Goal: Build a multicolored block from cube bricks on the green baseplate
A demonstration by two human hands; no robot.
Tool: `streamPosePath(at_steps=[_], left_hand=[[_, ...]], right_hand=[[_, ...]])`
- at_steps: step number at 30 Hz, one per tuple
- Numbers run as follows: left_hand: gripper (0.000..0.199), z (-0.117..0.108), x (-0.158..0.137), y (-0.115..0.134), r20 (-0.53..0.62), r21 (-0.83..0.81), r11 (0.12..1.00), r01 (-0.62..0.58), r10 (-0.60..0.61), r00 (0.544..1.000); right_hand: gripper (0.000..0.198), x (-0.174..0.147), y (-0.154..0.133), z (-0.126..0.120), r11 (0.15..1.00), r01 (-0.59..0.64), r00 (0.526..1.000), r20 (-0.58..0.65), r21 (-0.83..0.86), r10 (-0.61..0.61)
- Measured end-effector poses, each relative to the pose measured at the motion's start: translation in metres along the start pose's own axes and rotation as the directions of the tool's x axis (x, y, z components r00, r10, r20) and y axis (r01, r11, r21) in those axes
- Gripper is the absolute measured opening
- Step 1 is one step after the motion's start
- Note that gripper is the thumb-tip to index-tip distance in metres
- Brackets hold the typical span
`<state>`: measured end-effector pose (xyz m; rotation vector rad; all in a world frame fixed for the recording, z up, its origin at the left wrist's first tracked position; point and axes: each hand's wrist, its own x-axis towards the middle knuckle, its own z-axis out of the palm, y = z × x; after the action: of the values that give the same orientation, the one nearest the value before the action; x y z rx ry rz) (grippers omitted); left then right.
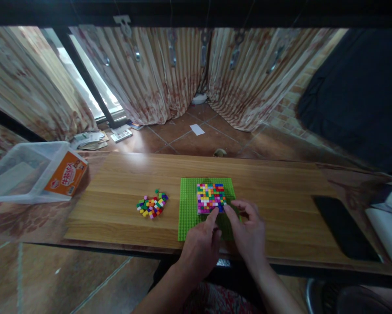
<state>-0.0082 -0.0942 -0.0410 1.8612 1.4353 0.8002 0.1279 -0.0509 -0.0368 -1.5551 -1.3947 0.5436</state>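
A green studded baseplate [189, 209] lies on the wooden board, bearing a square block of many small coloured toy bricks [210, 196]. My left hand [200, 244] points its stretched index finger at the block's front edge, touching or nearly touching a blue brick there. Its other fingers are curled below, partly hidden, and nothing shows in them. My right hand [248, 226] is at the block's front right corner, thumb tip by the corner and index finger apart from it over the plate. I see nothing between them. Left of the plate lies a loose pile of small bricks [152, 205].
A clear plastic box [25, 170] with an orange label stands at the far left. A dark flat object [344, 226] lies at the right of the wooden board [281, 183]. Behind are striped curtains [156, 78] and a tiled floor with papers [196, 129].
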Motion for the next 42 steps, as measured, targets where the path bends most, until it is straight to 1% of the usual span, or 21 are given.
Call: streamPosePath(at_steps=[4,11,14,17,21,27,31,36,39,42], left_hand=[[0.056,0.001,-0.001,-0.001,-0.001,0.021,1.0,-0.005,0.005,1.0],[0.056,0.001,0.0,0.0,0.014,0.023,1.0,0.0,-0.001,1.0],[0.055,0.001,0.0,0.001,0.023,0.027,0.999,0.017,-0.018,1.0],[0.057,0.002,0.0,0.0,0.036,0.043,0.999,0.019,-0.02,0.999],[0.058,0.002,-0.001,0.0,0.04,0.044,0.999,0.017,-0.018,0.999],[0.059,0.004,-0.003,0.0,0.024,0.071,0.997,0.002,-0.003,1.0],[0.061,0.005,-0.004,-0.001,0.01,0.066,0.998,0.012,-0.013,1.0],[0.064,0.008,-0.006,-0.004,-0.004,0.081,0.997,0.012,-0.012,1.0],[0.064,0.008,-0.007,-0.005,-0.004,0.08,0.997,-0.001,0.002,1.0],[0.064,0.007,-0.007,-0.008,0.011,0.079,0.997,0.002,-0.003,1.0]], right_hand=[[0.034,0.006,0.003,0.008,0.996,-0.083,0.995,0.061,0.039,0.08],[0.037,0.003,0.004,0.013,0.965,-0.216,0.973,0.109,0.149,0.201],[0.036,0.001,0.0,0.014,0.947,-0.252,0.964,0.138,0.197,0.228],[0.033,0.0,-0.005,0.014,0.942,-0.25,0.965,0.14,0.225,0.223],[0.031,-0.001,-0.008,0.015,0.951,-0.222,0.973,0.115,0.215,0.201],[0.033,0.003,-0.005,0.016,0.95,-0.231,0.97,0.129,0.209,0.208],[0.033,0.004,-0.004,0.018,0.953,-0.207,0.976,0.109,0.221,0.187],[0.035,0.004,-0.004,0.018,0.967,-0.171,0.982,0.105,0.186,0.154],[0.037,0.004,-0.001,0.018,0.964,-0.186,0.979,0.117,0.19,0.166],[0.04,0.003,0.001,0.019,0.95,-0.231,0.97,0.121,0.209,0.209]])
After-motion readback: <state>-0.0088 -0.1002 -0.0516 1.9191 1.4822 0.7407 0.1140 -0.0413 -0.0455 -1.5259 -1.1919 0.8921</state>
